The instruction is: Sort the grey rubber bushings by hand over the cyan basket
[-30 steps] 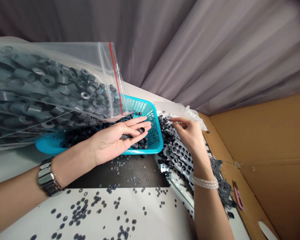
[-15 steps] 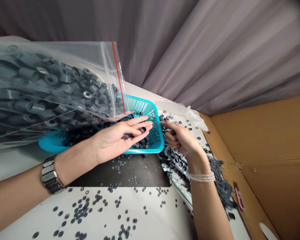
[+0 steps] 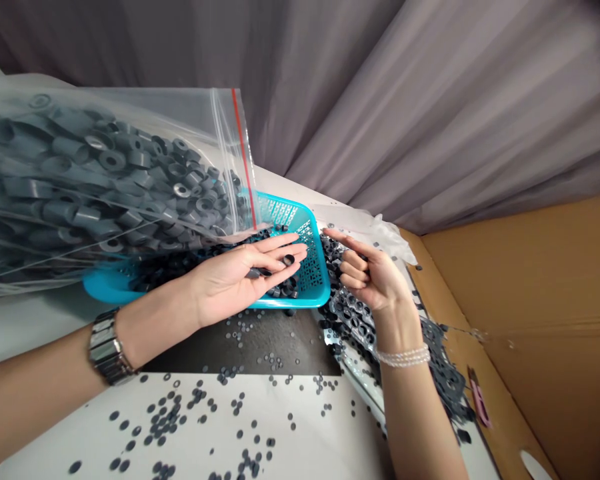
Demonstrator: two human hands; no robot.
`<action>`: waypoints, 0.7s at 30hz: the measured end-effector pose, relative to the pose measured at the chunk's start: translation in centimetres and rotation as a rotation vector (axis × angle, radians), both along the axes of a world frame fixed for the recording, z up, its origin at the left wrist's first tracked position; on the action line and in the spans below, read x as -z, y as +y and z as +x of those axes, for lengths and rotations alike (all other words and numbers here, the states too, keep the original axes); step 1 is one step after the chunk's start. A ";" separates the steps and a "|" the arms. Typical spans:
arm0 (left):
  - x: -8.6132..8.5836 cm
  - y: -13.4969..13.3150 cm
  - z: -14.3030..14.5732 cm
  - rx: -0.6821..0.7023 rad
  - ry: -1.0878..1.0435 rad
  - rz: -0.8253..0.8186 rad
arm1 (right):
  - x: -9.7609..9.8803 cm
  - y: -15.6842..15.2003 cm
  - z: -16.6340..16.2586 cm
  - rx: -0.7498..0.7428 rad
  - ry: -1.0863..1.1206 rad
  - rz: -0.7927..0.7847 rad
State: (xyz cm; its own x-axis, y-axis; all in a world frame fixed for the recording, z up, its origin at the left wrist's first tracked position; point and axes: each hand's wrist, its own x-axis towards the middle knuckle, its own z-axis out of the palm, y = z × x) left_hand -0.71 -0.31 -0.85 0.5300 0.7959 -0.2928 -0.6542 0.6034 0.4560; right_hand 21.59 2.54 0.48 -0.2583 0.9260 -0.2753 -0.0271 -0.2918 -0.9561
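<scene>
Palm up, my left hand [image 3: 240,272] is over the blue perforated basket [image 3: 321,277], its fingers stretched out. A few small dark rings [image 3: 289,260] rest on those fingers. Past the basket's right end is my right hand [image 3: 367,270], index finger pointing toward the basket and the other fingers curled in. Whether those curled fingers hold anything is hidden. Below my left hand, the basket holds many similar dark pieces [image 3: 286,288]. A clear zip bag [image 3: 105,180] full of grey rings covers the basket's left part.
Small dark discs [image 3: 165,420] lie scattered over the white table [image 3: 205,460] and a black mat [image 3: 205,353]. On the right are dark perforated sheets [image 3: 447,367], pink-handled snips [image 3: 479,399] and a cardboard wall [image 3: 540,293]. A grey curtain [image 3: 290,80] hangs behind.
My right hand has turned and moved slightly right, so its curled fingers show more plainly. The left hand keeps its pose over the basket with the rings.
</scene>
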 end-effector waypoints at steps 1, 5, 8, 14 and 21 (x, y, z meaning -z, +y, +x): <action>-0.1 0.0 0.0 -0.003 0.004 -0.001 | 0.0 -0.2 -0.4 -0.009 -0.012 0.023; -0.1 -0.1 0.0 -0.008 0.012 0.014 | -0.6 -1.7 -2.7 -0.090 -0.251 0.185; 0.0 -0.1 0.0 -0.015 0.046 0.028 | -1.1 -2.9 -4.4 -0.153 -0.518 0.368; 0.2 0.0 0.1 -0.019 0.094 0.031 | -1.2 -3.5 -5.6 -0.165 -0.655 0.507; 0.7 0.0 0.0 0.038 0.083 0.078 | -1.1 -3.5 -5.0 -0.087 -0.758 0.603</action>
State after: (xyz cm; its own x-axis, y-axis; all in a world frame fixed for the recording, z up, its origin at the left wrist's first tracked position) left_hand -0.72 -0.32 -1.55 0.5370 0.7974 -0.2752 -0.5894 0.5880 0.5539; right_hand 16.63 -0.95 1.54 -0.2821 0.9521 0.1180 0.6559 0.2812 -0.7005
